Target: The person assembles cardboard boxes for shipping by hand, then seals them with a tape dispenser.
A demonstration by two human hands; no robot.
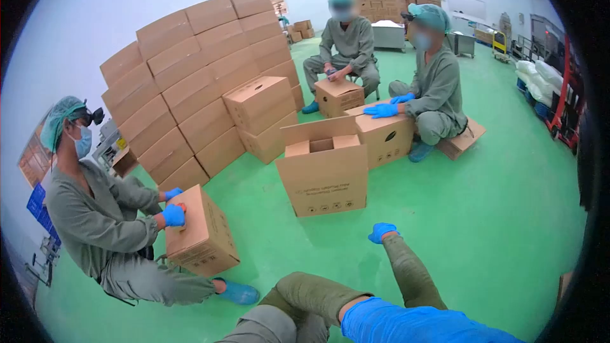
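Note:
My right hand (pixel 383 232), in a blue glove, is held out over the green floor at the end of an olive sleeve. Its fingers look curled into a fist, and nothing shows in it. Very close to the camera at the bottom is my left hand (pixel 406 322), also blue-gloved, bent across in front of my right arm; its fingers cannot be made out. Beyond my right hand, and apart from it, an open cardboard box (pixel 327 181) stands with its rear flap raised and printing on its front.
A seated co-worker (pixel 95 203) at left works on a closed box (pixel 200 232) with something orange in hand. Two more people (pixel 346 51) sit at boxes behind. Stacked cartons (pixel 203 70) form a wall. A red pallet jack (pixel 562 101) stands far right on the green floor (pixel 470 216).

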